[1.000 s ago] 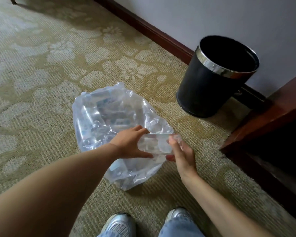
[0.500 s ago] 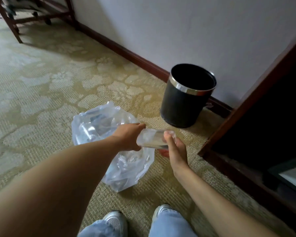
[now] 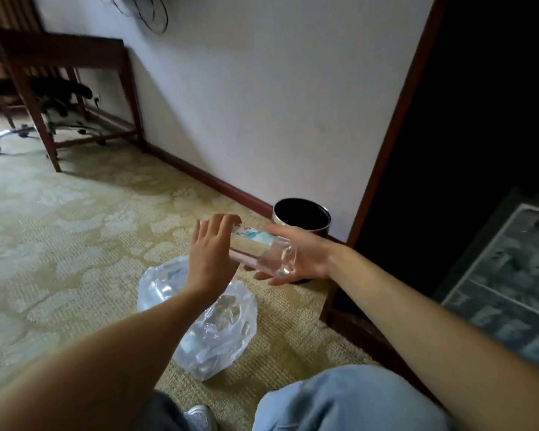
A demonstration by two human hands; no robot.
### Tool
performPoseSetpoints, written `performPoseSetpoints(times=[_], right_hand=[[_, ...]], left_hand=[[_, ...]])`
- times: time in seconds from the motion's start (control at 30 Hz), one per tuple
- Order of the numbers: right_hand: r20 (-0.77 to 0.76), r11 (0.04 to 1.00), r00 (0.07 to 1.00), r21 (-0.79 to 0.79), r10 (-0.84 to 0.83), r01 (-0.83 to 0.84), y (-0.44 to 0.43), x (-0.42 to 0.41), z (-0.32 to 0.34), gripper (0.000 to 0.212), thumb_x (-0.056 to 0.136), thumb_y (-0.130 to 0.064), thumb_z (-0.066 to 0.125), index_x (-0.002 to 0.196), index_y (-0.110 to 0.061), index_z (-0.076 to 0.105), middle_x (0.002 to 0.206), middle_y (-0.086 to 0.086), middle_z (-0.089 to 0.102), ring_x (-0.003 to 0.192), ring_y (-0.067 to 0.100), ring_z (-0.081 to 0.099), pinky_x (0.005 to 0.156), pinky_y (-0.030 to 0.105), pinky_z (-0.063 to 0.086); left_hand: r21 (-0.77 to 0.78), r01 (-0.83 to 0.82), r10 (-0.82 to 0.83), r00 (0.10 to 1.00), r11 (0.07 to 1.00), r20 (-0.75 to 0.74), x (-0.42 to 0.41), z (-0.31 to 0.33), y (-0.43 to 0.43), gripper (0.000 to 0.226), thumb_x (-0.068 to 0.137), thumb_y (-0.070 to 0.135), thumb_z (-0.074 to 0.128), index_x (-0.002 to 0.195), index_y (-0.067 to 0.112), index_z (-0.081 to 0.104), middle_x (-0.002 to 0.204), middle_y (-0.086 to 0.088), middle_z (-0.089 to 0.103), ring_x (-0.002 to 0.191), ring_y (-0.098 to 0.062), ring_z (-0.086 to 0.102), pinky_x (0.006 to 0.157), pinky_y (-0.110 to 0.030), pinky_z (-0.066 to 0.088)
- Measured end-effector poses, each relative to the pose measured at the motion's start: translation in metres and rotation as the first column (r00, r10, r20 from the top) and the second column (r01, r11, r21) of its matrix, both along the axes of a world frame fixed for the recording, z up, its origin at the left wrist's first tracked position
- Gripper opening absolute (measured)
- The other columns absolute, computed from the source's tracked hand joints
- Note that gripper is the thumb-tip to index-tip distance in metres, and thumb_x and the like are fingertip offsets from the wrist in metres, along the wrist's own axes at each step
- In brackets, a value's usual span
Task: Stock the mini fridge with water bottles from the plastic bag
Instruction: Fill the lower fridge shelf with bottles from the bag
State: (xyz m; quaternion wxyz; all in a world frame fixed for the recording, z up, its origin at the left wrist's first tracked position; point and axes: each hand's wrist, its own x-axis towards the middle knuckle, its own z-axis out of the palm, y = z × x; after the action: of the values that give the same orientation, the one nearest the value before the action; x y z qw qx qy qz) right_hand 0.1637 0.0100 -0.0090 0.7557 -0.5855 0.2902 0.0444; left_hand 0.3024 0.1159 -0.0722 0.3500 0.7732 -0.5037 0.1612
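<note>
A water bottle (image 3: 252, 248) lay sideways in the air above the plastic bag (image 3: 212, 331) on the patterned carpet (image 3: 75, 244). The right hand (image 3: 302, 253) gripped its base, thumb over, fingers under; the left hand (image 3: 210, 256) rested nearly straight fingers on its other end. A black bin (image 3: 302, 213) stood farther off by the white wall (image 3: 262, 104).

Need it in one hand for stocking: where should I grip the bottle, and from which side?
Around the round middle of the bottle, at the label, coming from the right. It lies sideways; the left hand covers its cap end, the right hand cups its base end.
</note>
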Motion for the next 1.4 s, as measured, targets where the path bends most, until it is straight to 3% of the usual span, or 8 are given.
performPoseSetpoints(times=[0.1,0.17,0.27,0.37,0.57,0.77,1.03,1.4], right_hand=[[-0.001,0.998,0.998,-0.022,0.056,-0.056,0.022,0.004,0.025,0.046,0.094,-0.047,0.048,0.111,-0.007,0.06,0.094,0.013,0.069,0.073,0.023,0.069,0.069,0.033,0.059],[0.089,0.998,0.994,-0.002,-0.061,0.061,0.035,0.01,0.031,0.042,0.093,-0.043,0.052,0.112,-0.005,0.058,0.09,0.013,0.067,0.075,0.025,0.066,0.074,0.037,0.056],[0.228,0.956,0.928,0.084,-0.293,0.281,0.048,0.021,0.025,0.048,0.092,-0.041,0.055,0.118,-0.001,0.056,0.099,0.017,0.065,0.08,0.028,0.064,0.077,0.038,0.053],[0.307,0.865,0.809,0.181,-0.501,0.467,0.057,0.032,0.008,0.048,0.089,-0.041,0.06,0.121,-0.005,0.055,0.096,0.015,0.065,0.074,0.023,0.065,0.06,0.029,0.053],[0.393,0.77,0.713,-0.017,-0.581,0.637,0.046,0.035,-0.004,0.051,0.087,-0.048,0.061,0.122,-0.014,0.048,0.105,0.013,0.067,0.079,0.026,0.069,0.055,0.035,0.055],[0.227,0.841,0.846,-0.148,-0.483,0.52,0.023,0.01,-0.006,0.069,0.09,-0.071,0.023,0.088,-0.019,0.069,0.069,0.003,0.073,0.058,0.018,0.069,0.05,0.025,0.052],[0.123,0.849,0.864,-0.163,-0.488,0.503,0.026,0.004,-0.024,0.065,0.095,-0.064,0.022,0.098,-0.017,0.067,0.084,0.005,0.069,0.072,0.018,0.066,0.061,0.029,0.053],[-0.012,0.634,0.634,-0.029,-0.773,0.772,0.001,-0.036,-0.025,0.059,0.09,-0.067,0.038,0.082,-0.014,0.062,0.078,0.011,0.067,0.066,0.025,0.065,0.062,0.036,0.054]], left_hand=[[-0.054,-0.087,0.08,0.991,0.995,-0.11,-0.02,0.021,0.009,0.076,0.063,0.016,0.081,0.131,0.015,0.046,0.131,-0.007,0.045,0.117,-0.026,0.042,0.107,-0.042,0.034],[-0.061,-0.231,0.187,0.897,0.971,-0.401,-0.028,0.032,0.01,0.073,0.077,0.007,0.07,0.139,0.017,0.034,0.137,-0.008,0.04,0.12,-0.024,0.043,0.104,-0.035,0.038],[-0.109,-0.318,-0.005,0.311,0.942,-0.95,-0.033,0.048,0.014,0.037,0.094,0.012,0.053,0.13,0.006,0.042,0.115,-0.017,0.058,0.093,-0.025,0.06,0.075,-0.024,0.051],[-0.17,-0.1,-0.158,0.113,0.98,-0.981,-0.039,0.058,0.019,0.044,0.101,0.039,0.035,0.1,0.005,0.063,0.091,-0.016,0.067,0.078,-0.024,0.064,0.068,-0.03,0.053],[-0.308,0.218,-0.353,0.212,0.926,-0.911,-0.044,0.057,0.01,0.044,0.094,0.053,0.043,0.112,0.019,0.064,0.096,-0.004,0.073,0.084,-0.016,0.072,0.063,-0.028,0.056],[-0.241,0.293,-0.283,0.109,0.925,-0.953,-0.036,0.05,0.01,0.045,0.086,0.045,0.06,0.109,0.007,0.065,0.096,-0.009,0.073,0.08,-0.02,0.072,0.061,-0.025,0.056],[-0.112,0.422,-0.198,0.168,0.9,-0.966,-0.032,0.036,0.01,0.026,0.085,0.031,0.066,0.096,0.008,0.07,0.085,-0.005,0.074,0.078,-0.015,0.073,0.062,-0.024,0.056],[-0.109,0.347,-0.142,0.071,0.932,-0.987,-0.09,0.031,-0.047,0.035,0.081,0.033,0.073,0.096,0.001,0.067,0.079,-0.009,0.071,0.064,-0.018,0.069,0.054,-0.025,0.055]])
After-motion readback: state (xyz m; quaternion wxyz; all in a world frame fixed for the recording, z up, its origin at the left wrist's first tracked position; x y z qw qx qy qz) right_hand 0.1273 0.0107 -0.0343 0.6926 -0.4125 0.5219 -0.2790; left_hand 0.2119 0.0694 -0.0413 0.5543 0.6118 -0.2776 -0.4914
